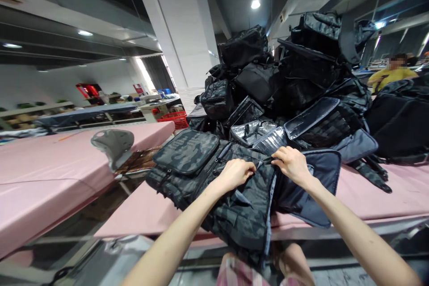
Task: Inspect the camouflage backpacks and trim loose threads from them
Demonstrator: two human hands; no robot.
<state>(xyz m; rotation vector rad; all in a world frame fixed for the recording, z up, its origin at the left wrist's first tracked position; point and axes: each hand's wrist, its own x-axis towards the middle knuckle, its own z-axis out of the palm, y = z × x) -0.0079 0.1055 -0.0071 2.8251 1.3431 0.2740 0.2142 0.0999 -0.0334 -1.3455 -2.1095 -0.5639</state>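
A dark camouflage backpack (234, 214) lies unfolded across the pink-covered table (134, 212) in front of me, its front edge hanging over the side. Its boxy pocket (187, 149) faces up at the left, and a dark lined flap (321, 183) spreads out at the right. My left hand (238, 174) is closed, fingers curled on the bag's fabric near its middle. With fingers pinched together, my right hand (290, 163) grips the bag's upper edge, close to the flap. Exactly what piece of fabric or zipper each hand pinches is too small to tell.
Behind the backpack rises a tall heap of black and camouflage bags (254, 80), one with a silver lining (268, 138). To the left stand a grey chair (115, 145) and another pink table (50, 174). A person in a yellow top (390, 78) is at the far right.
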